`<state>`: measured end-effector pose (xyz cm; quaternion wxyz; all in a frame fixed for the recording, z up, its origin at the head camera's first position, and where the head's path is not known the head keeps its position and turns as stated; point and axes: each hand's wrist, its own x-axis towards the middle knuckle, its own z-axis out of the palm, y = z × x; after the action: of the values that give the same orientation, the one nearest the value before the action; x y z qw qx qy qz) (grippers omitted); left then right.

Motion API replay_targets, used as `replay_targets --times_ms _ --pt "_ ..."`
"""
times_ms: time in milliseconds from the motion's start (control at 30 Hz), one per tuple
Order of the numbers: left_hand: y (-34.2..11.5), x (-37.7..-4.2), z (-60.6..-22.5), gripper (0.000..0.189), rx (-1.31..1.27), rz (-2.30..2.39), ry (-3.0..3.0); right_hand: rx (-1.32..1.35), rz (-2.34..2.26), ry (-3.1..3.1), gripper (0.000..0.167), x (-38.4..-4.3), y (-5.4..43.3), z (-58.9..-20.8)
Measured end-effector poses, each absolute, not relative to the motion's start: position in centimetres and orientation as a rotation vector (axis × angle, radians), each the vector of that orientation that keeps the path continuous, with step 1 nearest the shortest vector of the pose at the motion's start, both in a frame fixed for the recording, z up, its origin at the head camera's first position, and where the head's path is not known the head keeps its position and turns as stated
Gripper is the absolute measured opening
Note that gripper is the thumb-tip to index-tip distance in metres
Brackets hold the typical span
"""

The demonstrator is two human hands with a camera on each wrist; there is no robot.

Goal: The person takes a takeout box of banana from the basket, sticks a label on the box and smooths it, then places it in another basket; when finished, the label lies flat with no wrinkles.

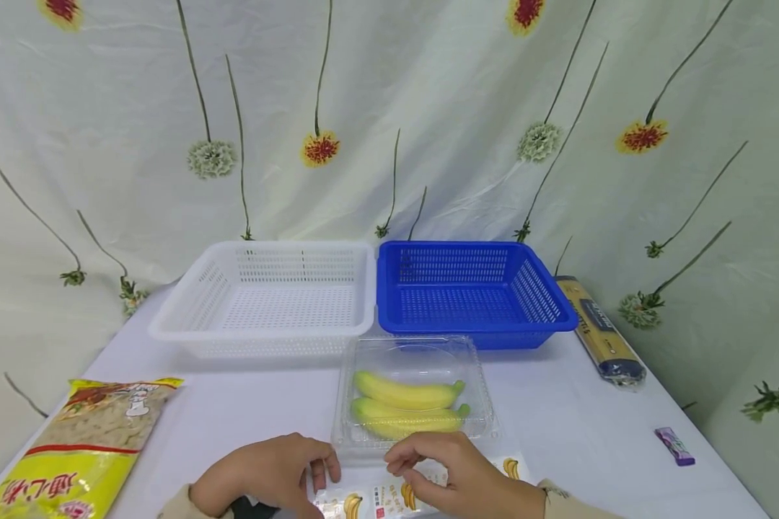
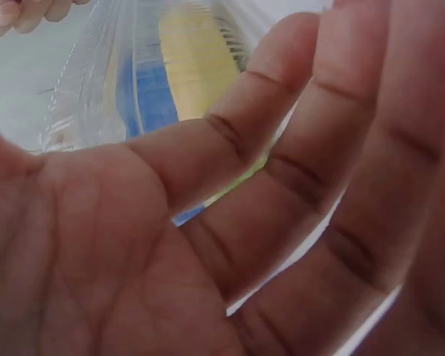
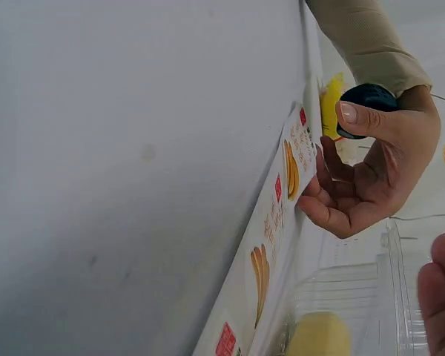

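A white label strip (image 1: 389, 497) printed with bananas and red marks lies at the table's front. My left hand (image 1: 279, 468) is at its left end; in the right wrist view, this hand's fingertips meet the strip's end, with the thumb raised apart. Over the strip's right part hovers my right hand (image 1: 451, 472), fingers loosely bent, thumb close to the index finger and no object showing between them. Just beyond both hands sits a closed clear plastic box (image 1: 483, 414) with two yellow bananas (image 1: 405, 393) inside.
A white basket (image 1: 266, 335) and a blue basket (image 1: 480, 328) stand side by side behind the box. On the left lies a yellow pasta bag (image 1: 84, 447). At right are a long noodle packet (image 1: 600, 331) and a small purple packet (image 1: 675, 445). A flowered curtain (image 1: 428, 108) hangs behind.
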<state>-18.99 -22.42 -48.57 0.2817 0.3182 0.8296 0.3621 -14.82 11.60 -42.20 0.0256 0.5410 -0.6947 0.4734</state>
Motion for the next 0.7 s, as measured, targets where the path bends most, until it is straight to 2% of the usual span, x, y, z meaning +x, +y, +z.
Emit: replay_targets --times_ms 333,533,700 --pt "-20.2 -17.0 -46.0 0.040 0.812 0.933 2.258 1.936 1.260 -2.393 0.023 -14.8 9.2 -43.2" --pt "-20.7 -18.4 -47.9 0.041 0.850 0.991 2.140 1.973 1.321 -2.429 0.023 -14.9 7.9 -43.4" --pt "-21.4 -19.6 -49.1 0.033 0.883 1.050 2.021 1.928 1.492 -2.540 0.023 -15.1 7.3 -43.6"
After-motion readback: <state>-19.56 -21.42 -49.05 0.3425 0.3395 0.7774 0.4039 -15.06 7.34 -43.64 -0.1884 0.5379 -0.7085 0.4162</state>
